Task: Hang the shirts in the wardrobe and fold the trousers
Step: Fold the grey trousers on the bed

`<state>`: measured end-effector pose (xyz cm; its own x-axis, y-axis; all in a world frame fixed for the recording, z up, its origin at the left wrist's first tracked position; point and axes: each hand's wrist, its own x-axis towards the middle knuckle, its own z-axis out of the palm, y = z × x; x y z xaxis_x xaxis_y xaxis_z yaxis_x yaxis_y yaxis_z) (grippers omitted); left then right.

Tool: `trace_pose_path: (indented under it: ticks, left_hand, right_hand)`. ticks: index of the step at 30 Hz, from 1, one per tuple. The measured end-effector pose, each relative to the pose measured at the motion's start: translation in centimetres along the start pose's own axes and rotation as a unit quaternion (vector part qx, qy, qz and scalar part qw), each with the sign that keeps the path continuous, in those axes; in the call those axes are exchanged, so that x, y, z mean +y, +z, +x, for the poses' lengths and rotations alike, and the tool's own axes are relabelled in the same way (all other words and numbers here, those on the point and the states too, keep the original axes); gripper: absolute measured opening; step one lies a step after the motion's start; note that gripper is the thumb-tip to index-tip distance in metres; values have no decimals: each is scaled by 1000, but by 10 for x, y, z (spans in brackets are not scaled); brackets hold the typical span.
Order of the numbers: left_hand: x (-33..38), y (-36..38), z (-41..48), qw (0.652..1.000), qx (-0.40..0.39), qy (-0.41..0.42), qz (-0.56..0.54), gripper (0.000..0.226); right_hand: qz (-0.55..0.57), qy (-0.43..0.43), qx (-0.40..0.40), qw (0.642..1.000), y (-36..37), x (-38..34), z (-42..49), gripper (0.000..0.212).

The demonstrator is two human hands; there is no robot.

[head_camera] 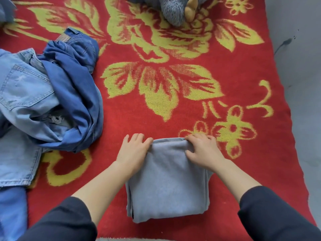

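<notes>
Here, the grey trousers lie folded into a thick square packet on the red flowered blanket, under the hands and reaching nearer than them. The far fold edge is held at its two corners. The left hand is curled at the left corner with the thumb against the cloth, seemingly pinching it. The right hand is curled over the right corner with the thumb on top.

The step in hand is judged to be the last fold, or its squaring. For a neat result, the far edge should be kept level between both hands and the layers lined up with those beneath. The packet should be pressed flat before release, since the layers on its left side are slightly fanned.

One folded pair is counted under the hands. In a heap to the left of the left hand two more pairs can be told: pale jeans and dark blue jeans. Other blue cloth there cannot be assigned. One plush toy is seen well beyond the hands. No shirt is recognised with certainty.
</notes>
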<state>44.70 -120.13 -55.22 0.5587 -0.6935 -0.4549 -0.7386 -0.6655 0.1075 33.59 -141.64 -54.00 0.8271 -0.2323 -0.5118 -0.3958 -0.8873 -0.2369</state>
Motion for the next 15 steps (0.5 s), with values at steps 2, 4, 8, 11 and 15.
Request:
trace_pose_path:
  ticks: [2, 4, 8, 11, 15]
  left_hand:
    - [10, 12, -1, 999, 19, 20, -31, 56]
    - [15, 23, 0, 992, -24, 4, -124, 53]
    - [8, 40, 4, 956, -107, -79, -261, 65]
    - [2, 45, 10, 957, -95, -74, -264, 67]
    - [0, 37, 15, 952, -135, -101, -256, 72]
  right_hand:
    - [48, -11, -23, 999, 7, -7, 7, 59]
    - [57, 1, -74, 996, 12, -10, 14, 71]
    - [7, 19, -146, 989, 22, -14, 27, 82]
    - [24, 39, -165, 985, 22, -18, 36, 87]
    - [16, 49, -162, 985, 19, -23, 39, 90]
